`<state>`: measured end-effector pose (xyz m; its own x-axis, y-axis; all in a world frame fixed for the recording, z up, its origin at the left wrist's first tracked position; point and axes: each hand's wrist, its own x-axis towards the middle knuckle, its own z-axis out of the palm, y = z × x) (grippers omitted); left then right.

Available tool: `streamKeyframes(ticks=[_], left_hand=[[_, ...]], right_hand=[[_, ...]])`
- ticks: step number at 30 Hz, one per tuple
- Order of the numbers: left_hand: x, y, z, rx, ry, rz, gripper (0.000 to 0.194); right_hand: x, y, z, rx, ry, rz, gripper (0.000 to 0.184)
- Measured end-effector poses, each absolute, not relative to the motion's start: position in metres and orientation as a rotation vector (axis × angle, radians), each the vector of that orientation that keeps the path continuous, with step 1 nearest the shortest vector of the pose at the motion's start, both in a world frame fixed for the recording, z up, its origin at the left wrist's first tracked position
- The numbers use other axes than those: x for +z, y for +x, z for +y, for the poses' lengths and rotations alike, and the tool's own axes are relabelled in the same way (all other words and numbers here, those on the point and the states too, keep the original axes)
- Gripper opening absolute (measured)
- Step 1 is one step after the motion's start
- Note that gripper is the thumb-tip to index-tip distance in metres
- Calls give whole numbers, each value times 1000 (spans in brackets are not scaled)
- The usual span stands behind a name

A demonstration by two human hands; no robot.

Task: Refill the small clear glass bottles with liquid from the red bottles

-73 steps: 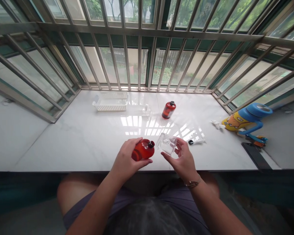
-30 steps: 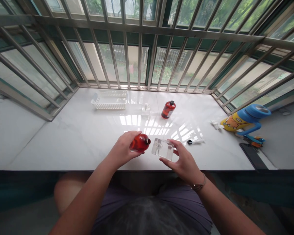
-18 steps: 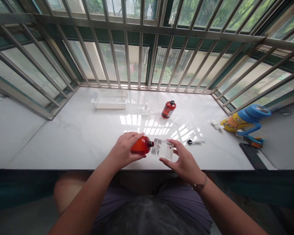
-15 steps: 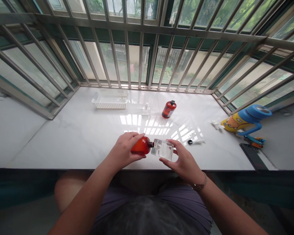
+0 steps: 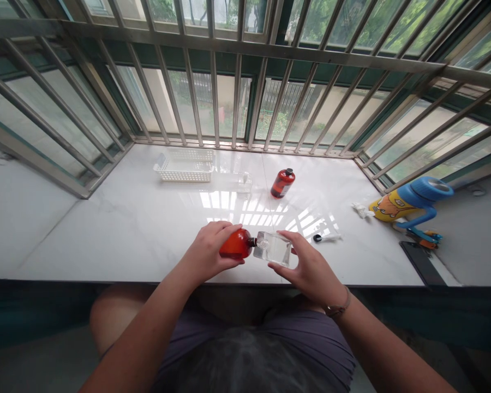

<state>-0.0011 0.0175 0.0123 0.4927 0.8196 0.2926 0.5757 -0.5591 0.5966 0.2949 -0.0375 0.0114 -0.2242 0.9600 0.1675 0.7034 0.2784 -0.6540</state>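
Near the back left corner of the surface [image 5: 106,229] we see 1 white basket [image 5: 186,177]. By the middle of the front edge, our left hand [image 5: 207,248] grips 1 glossy, translucent red bottle [image 5: 234,244], tilted, its dark neck right at 1 clear boxy bottle [image 5: 275,249]. Farther back stands 1 capped red bottle [image 5: 282,184], making 2 red. Our right hand [image 5: 309,262] holds the clear one between thumb and fingers. Near the right edge: 1 flask [image 5: 399,203].

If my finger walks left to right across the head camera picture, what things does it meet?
White basket, red bottle in the left hand, clear container in the right hand, little black-ended thing, crumpled white scrap, yellow-and-blue flask.
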Motion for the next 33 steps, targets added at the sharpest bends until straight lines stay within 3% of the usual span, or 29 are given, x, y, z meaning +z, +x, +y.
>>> streamKeyframes(ticks=[33], left_hand=[[-4, -2, 19, 820, 2208, 1152, 81]], right_hand=[[41, 291, -24, 405, -1414, -2265, 66]])
